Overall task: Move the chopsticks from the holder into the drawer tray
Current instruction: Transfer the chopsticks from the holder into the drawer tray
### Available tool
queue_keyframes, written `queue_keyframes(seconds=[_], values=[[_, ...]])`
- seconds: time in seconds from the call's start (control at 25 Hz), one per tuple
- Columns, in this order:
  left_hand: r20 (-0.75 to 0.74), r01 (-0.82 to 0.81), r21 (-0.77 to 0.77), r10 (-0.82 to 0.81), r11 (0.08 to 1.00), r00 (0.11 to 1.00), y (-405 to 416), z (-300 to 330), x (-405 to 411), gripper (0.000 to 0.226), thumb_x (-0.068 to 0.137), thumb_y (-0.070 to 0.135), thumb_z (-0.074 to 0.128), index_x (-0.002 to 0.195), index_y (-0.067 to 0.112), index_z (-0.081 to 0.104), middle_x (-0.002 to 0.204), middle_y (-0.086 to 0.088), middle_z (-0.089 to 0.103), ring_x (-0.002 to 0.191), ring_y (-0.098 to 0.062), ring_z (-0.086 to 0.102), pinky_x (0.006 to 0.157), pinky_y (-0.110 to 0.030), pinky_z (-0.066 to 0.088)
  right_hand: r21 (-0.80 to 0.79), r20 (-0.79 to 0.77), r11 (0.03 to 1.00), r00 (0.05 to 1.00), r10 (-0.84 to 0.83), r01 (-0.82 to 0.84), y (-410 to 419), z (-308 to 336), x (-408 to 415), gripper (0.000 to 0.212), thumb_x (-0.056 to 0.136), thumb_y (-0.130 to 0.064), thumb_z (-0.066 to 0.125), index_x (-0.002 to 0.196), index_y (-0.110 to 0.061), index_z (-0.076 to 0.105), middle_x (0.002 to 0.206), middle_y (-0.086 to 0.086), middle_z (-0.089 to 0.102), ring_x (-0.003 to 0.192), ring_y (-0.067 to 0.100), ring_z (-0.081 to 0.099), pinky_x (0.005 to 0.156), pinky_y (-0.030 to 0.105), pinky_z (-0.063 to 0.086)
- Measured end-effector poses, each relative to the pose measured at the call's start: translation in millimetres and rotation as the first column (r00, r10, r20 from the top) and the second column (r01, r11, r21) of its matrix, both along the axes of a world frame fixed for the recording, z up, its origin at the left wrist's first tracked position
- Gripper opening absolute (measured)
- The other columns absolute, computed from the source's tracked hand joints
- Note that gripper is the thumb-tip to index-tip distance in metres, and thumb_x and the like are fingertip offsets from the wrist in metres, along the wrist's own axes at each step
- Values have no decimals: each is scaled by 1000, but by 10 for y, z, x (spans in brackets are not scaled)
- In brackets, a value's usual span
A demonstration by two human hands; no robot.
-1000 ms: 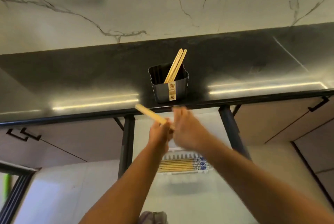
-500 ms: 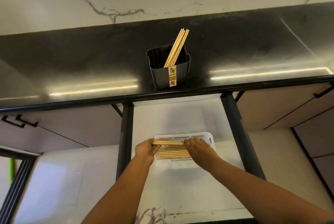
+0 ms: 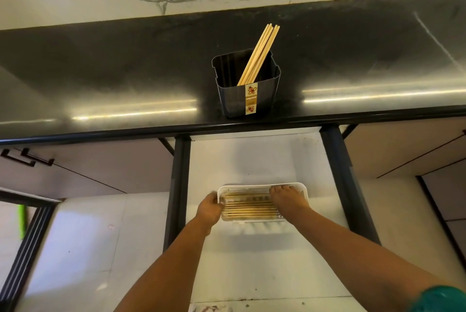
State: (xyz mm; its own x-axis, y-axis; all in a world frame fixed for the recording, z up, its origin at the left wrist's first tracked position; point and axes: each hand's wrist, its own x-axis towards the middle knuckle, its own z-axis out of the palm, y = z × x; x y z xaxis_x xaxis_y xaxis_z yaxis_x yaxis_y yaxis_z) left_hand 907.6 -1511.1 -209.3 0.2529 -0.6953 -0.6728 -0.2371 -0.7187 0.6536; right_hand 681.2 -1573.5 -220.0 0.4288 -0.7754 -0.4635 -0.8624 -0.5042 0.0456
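Note:
A black holder point(image 3: 245, 95) stands near the counter's front edge, and several wooden chopsticks point(image 3: 259, 55) lean in it to the right. Below, in the open drawer, sits a white tray point(image 3: 262, 185) with several chopsticks point(image 3: 248, 210) lying flat, left to right. My left hand point(image 3: 209, 207) is at the tray's left end, fingers curled round the chopstick ends there. My right hand point(image 3: 287, 198) lies flat over the right end of the tray, its fingers stretched to the far rim and covering the chopstick tips.
The dark glossy counter point(image 3: 126, 72) runs the full width under a marble wall. Black drawer rails point(image 3: 177, 185) flank the white drawer floor point(image 3: 252, 261). Closed cabinet fronts with black handles point(image 3: 27, 158) sit on both sides.
Both hands came down from counter height with a bundle of chopsticks and lowered it into the tray. The right hand has flattened over the tray's right end.

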Motion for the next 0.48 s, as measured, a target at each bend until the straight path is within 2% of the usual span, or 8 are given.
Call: queue_keyframes(seconds=[0.08,0.16,0.28,0.4,0.48], values=[[-15,16,-12,-16,1000,1000,0,-43,4,18,94,16,52,92,33,53,90,10,59,80,-10,57,64,-16,45,-45,38,998,998,49,-48,3,-20,-30,36,89,-5,52,125,-8,48,128,12,55,119,29,53,93,41,45],[-11,-8,15,9,1000,1000,-9,-92,20,16,94,14,53,98,30,53,91,9,59,81,-12,56,73,-24,47,-49,108,998,993,50,-45,23,-49,-66,35,90,-2,49,124,-8,51,127,11,55,119,28,52,93,41,45],[23,-35,7,35,999,999,-16,-120,23,19,93,12,55,101,28,55,94,5,60,81,-13,57,73,-26,47,66,225,998,974,-26,11,69,-81,-43,34,92,-3,42,125,-9,51,132,10,51,121,25,49,99,35,41],[24,-76,12,75,997,997,-24,-129,5,19,93,10,54,99,28,55,94,3,60,80,-13,56,72,-26,46,183,334,977,928,-167,110,175,-114,45,34,100,-17,36,127,-7,53,138,11,46,127,27,41,110,36,32],[21,-100,9,99,995,995,-20,-138,-6,17,93,11,54,100,27,54,96,3,59,82,-15,56,73,-26,46,155,384,976,901,-204,155,240,-117,68,36,101,-27,33,123,-10,56,139,9,44,127,26,40,112,39,32]])
